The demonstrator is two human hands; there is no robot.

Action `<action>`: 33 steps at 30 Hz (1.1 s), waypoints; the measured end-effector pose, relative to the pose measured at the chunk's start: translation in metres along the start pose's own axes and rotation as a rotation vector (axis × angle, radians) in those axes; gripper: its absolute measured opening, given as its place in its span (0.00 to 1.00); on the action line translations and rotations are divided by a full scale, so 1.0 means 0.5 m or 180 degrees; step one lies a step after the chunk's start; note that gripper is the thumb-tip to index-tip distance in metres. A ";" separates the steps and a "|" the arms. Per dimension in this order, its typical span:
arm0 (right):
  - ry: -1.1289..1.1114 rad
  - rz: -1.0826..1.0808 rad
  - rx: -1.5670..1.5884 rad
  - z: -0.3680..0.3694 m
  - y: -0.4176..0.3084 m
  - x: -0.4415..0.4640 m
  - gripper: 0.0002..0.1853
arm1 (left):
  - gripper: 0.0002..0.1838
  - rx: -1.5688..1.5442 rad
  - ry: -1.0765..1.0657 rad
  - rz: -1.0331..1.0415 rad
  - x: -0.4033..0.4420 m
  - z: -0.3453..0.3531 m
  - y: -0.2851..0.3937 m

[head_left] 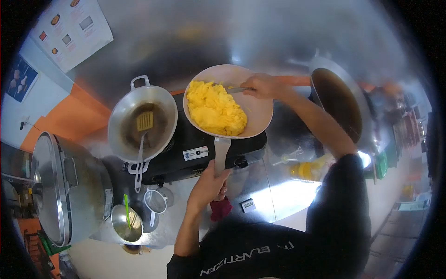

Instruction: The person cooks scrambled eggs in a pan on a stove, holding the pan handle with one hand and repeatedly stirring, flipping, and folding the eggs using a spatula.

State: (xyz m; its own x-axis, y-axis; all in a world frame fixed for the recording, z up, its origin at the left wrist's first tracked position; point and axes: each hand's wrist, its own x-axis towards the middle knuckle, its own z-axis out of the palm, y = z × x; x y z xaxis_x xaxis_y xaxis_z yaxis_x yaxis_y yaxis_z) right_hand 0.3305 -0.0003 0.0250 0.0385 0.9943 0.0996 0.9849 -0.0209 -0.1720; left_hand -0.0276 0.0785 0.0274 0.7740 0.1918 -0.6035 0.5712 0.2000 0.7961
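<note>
My left hand [207, 187] is wrapped round the handle of a light-coloured frying pan [261, 114], which is over the black stove [195, 162] and tilted; whether it touches the burner I cannot tell. A mound of yellow scrambled eggs [214, 109] fills the pan's left part. My right hand [262, 86] grips a grey-handled utensil [238, 89] whose head is hidden in the eggs. Left of the frying pan, a two-handled metal wok [118, 128] with brown residue holds a slotted spatula [143, 135].
A large lidded pot [86, 181] stands at left, near a metal bowl [118, 223] and a small strainer [155, 201]. A big pan of dark liquid [337, 100] is at right. A yellow-capped bottle [304, 170] and a small timer [247, 205] lie on the metal counter.
</note>
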 end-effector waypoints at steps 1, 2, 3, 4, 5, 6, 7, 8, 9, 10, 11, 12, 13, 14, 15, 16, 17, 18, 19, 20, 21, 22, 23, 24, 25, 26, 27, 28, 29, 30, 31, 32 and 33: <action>-0.0047 -0.0113 -0.0196 -0.012 0.000 -0.006 0.14 | 0.17 -0.0036 0.0026 -0.0077 -0.002 -0.007 0.000; -0.0328 -0.0047 -0.0418 -0.022 -0.001 -0.013 0.15 | 0.16 -0.0130 -0.0025 -0.0052 0.002 -0.013 -0.006; -0.0611 0.0026 -0.0643 -0.031 -0.001 -0.023 0.17 | 0.14 -0.0221 -0.0084 -0.0025 0.009 -0.019 -0.015; -0.0896 0.0107 -0.0871 -0.039 0.000 -0.038 0.20 | 0.13 -0.0310 -0.0151 0.0002 0.015 -0.022 -0.023; -0.0593 -0.0173 -0.0932 -0.046 -0.003 -0.062 0.22 | 0.12 -0.0402 -0.0132 0.0007 0.019 -0.022 -0.027; -0.0294 -0.0451 -0.0992 -0.051 -0.014 -0.092 0.25 | 0.12 -0.0498 -0.0118 0.0011 0.021 -0.020 -0.031; 0.0002 -0.0725 -0.1044 -0.059 -0.035 -0.118 0.28 | 0.11 -0.0594 -0.0108 0.0011 0.022 -0.019 -0.034; -0.0234 -0.0562 -0.1091 -0.068 -0.059 -0.144 0.30 | 0.11 -0.0642 -0.0127 0.0041 0.022 -0.020 -0.034; -0.0462 -0.0396 -0.1137 -0.084 -0.095 -0.169 0.31 | 0.11 -0.0685 -0.0143 0.0074 0.020 -0.020 -0.034; -0.0688 -0.0230 -0.1179 -0.101 -0.125 -0.191 0.33 | 0.10 -0.0726 -0.0156 0.0104 0.019 -0.020 -0.035; -0.0701 -0.0165 -0.1220 -0.115 -0.144 -0.209 0.32 | 0.10 -0.0779 -0.0175 0.0114 0.021 -0.019 -0.039; -0.0703 -0.0102 -0.1260 -0.127 -0.159 -0.225 0.32 | 0.10 -0.0825 -0.0186 0.0126 0.024 -0.019 -0.046; -0.0706 -0.0042 -0.1300 -0.145 -0.177 -0.231 0.32 | 0.10 -0.0873 -0.0196 0.0139 0.025 -0.019 -0.048; -0.0869 0.0249 -0.1103 -0.174 -0.198 -0.235 0.32 | 0.11 -0.0804 -0.0205 0.0108 0.023 -0.020 -0.047; -0.1034 0.0530 -0.0900 -0.213 -0.222 -0.231 0.31 | 0.11 -0.0742 -0.0206 0.0073 0.019 -0.022 -0.040; -0.1193 0.0818 -0.0694 -0.232 -0.237 -0.230 0.31 | 0.11 -0.0672 -0.0212 0.0038 0.014 -0.021 -0.033; -0.1224 0.0651 -0.0665 -0.221 -0.237 -0.233 0.31 | 0.12 -0.0663 -0.0170 -0.0035 0.010 -0.019 -0.026; -0.1251 0.0496 -0.0643 -0.198 -0.231 -0.239 0.31 | 0.12 -0.0648 -0.0136 -0.0102 0.007 -0.016 -0.017; -0.1274 0.0355 -0.0611 -0.169 -0.226 -0.247 0.31 | 0.12 -0.0620 -0.0111 -0.0177 0.004 -0.013 -0.013; -0.1212 0.0431 -0.0626 -0.130 -0.222 -0.247 0.31 | 0.12 -0.0562 -0.0149 -0.0117 0.006 -0.011 -0.016; -0.1144 0.0500 -0.0644 -0.083 -0.217 -0.234 0.31 | 0.13 -0.0506 -0.0179 -0.0051 0.012 -0.013 -0.024; -0.1078 0.0564 -0.0648 -0.045 -0.215 -0.219 0.31 | 0.13 -0.0449 -0.0203 0.0002 0.012 -0.014 -0.028; -0.0865 0.0562 -0.0676 -0.024 -0.213 -0.200 0.32 | 0.12 -0.0388 -0.0185 0.0000 0.007 -0.013 -0.024; -0.0656 0.0547 -0.0717 -0.011 -0.205 -0.175 0.32 | 0.12 -0.0341 -0.0160 0.0010 0.001 -0.009 -0.016; -0.0451 0.0526 -0.0758 -0.003 -0.196 -0.153 0.32 | 0.12 -0.0300 -0.0133 0.0019 -0.004 -0.005 -0.011; -0.0264 0.0519 -0.0882 0.002 -0.187 -0.133 0.32 | 0.12 -0.0398 -0.0132 -0.0025 -0.005 -0.003 -0.013; -0.0070 0.0511 -0.1003 0.007 -0.177 -0.113 0.31 | 0.12 -0.0492 -0.0126 -0.0069 -0.002 -0.002 -0.017; 0.0126 0.0502 -0.1119 0.004 -0.167 -0.095 0.31 | 0.11 -0.0584 -0.0116 -0.0116 -0.003 -0.003 -0.017; 0.0069 0.0687 -0.0595 -0.010 -0.149 -0.086 0.30 | 0.11 -0.0487 -0.0078 -0.0137 -0.006 -0.003 -0.014; -0.0003 0.0854 -0.0070 -0.038 -0.129 -0.083 0.28 | 0.11 -0.0406 -0.0036 -0.0161 -0.012 0.000 -0.005; -0.0120 0.0967 0.0064 -0.076 -0.132 -0.083 0.27 | 0.10 -0.0346 0.0010 -0.0185 -0.014 -0.002 -0.001; -0.0234 0.1084 0.0193 -0.113 -0.136 -0.084 0.26 | 0.12 -0.0595 -0.0084 -0.0148 -0.005 -0.006 -0.014; -0.0374 0.1164 -0.0064 -0.171 -0.167 -0.093 0.25 | 0.12 -0.0639 -0.0112 -0.0112 -0.001 -0.007 -0.019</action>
State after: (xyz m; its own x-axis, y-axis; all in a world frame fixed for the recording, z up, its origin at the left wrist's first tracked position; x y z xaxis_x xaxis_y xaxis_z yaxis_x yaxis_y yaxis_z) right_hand 0.2609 -0.0535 0.1186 0.3695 0.9259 -0.0781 0.9128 -0.3775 -0.1560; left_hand -0.0343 0.0800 0.0201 0.7656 0.1485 -0.6260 0.5347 0.3942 0.7475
